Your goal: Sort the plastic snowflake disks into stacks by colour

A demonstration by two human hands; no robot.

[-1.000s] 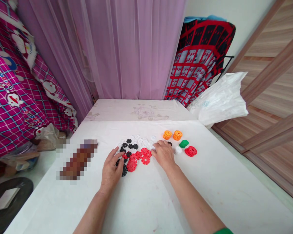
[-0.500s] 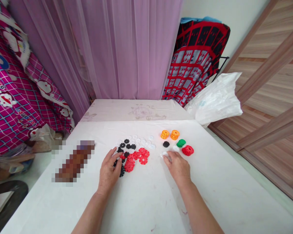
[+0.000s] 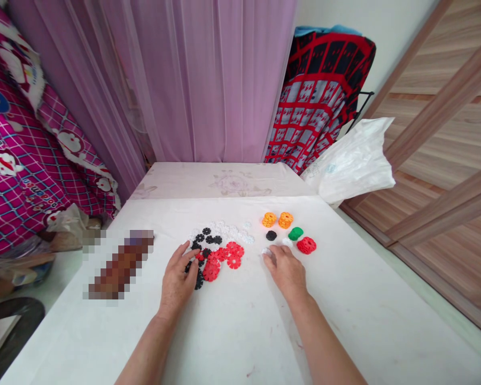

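Observation:
My right hand (image 3: 287,271) has its thumb and fingers closed on a white notched plastic disc (image 3: 265,251), low over the table; the fingers cover part of it. Just beyond them lies a white stack (image 3: 287,243) of the same kind. My left hand (image 3: 178,279) rests with fingers apart beside the loose pieces. Nearest to it are several black notched discs (image 3: 199,280), some hidden by its fingers. A cluster of red notched discs (image 3: 211,270) lies to their right, and loose white ones (image 3: 228,231) spread out behind.
At the back right stand two orange stacks (image 3: 286,220), with black (image 3: 271,235), green (image 3: 295,233) and red (image 3: 307,245) piles in front. A blurred-out item (image 3: 122,264) lies on the left of the white-covered table (image 3: 232,342). A white plastic bag (image 3: 353,163) sits past the right edge.
My right hand has shifted slightly left with the white disc, and its fingers now cover more of it. My left hand stays by the black discs. The view has moved a little.

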